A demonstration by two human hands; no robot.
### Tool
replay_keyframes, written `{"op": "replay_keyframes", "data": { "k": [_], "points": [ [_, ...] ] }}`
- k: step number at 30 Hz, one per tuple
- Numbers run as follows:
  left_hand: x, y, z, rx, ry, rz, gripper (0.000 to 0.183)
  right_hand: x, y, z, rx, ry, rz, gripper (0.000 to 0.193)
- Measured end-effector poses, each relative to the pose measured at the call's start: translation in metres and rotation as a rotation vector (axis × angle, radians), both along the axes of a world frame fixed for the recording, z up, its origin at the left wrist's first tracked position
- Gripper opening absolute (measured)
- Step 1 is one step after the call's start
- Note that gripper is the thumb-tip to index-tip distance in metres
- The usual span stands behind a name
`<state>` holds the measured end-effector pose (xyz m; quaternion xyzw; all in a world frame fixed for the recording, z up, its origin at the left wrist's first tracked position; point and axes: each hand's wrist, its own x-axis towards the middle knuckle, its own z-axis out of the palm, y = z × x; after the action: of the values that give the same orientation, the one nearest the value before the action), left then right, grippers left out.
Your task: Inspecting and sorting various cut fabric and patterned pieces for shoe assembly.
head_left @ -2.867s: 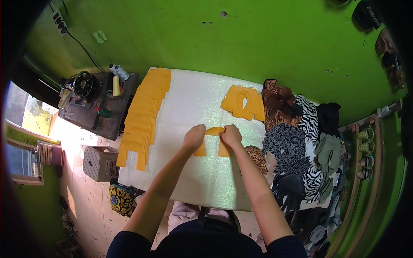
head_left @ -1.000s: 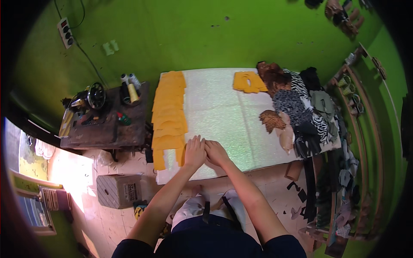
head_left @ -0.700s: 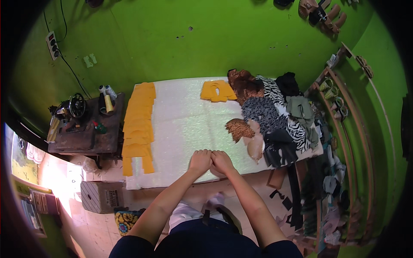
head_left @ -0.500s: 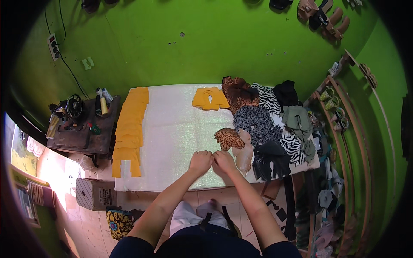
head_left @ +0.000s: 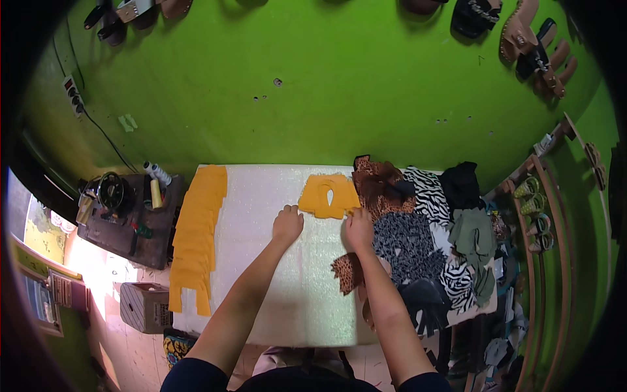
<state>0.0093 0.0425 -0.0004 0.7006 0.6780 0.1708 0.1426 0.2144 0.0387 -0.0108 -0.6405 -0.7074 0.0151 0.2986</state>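
Table's (head_left: 255,261) mid-frame: cut-piece row (head_left: 194,235) on its left, small stack (head_left: 341,197) upper middle, fabric heap (head_left: 406,245) right, sewing machine (head_left: 111,191) far left.

A white-covered table (head_left: 307,300) bears an overlapping row of yellow pieces (head_left: 193,242), a small yellow pile (head_left: 313,198) and patterned pieces (head_left: 410,251).

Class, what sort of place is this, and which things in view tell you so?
Probably a small sewing or shoemaking workshop: a sewing machine beside thread cones, overlapping yellow cut pieces on the table, and sandals on the wall.
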Motion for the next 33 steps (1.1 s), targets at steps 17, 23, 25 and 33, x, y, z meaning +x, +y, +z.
{"op": "replay_keyframes", "data": {
  "k": [17, 23, 25, 33],
  "points": [
    [0.028, 0.113, -0.029, -0.193, -0.096, 0.167, 0.069, -0.022, 0.109, -0.020, -0.161, -0.104, 0.161, 0.054],
    [0.024, 0.118, -0.032, -0.297, -0.156, 0.063, 0.065, -0.020, 0.129, -0.020, -0.305, -0.115, 0.131, 0.065],
    [0.023, 0.115, -0.035, -0.233, -0.195, 0.044, 0.064, -0.020, 0.130, -0.016, -0.431, -0.033, 0.115, 0.066],
    [0.000, 0.073, -0.034, -0.267, -0.343, 0.043, 0.064, -0.044, 0.093, -0.020, -0.355, -0.116, 0.111, 0.057]
  ]
}}
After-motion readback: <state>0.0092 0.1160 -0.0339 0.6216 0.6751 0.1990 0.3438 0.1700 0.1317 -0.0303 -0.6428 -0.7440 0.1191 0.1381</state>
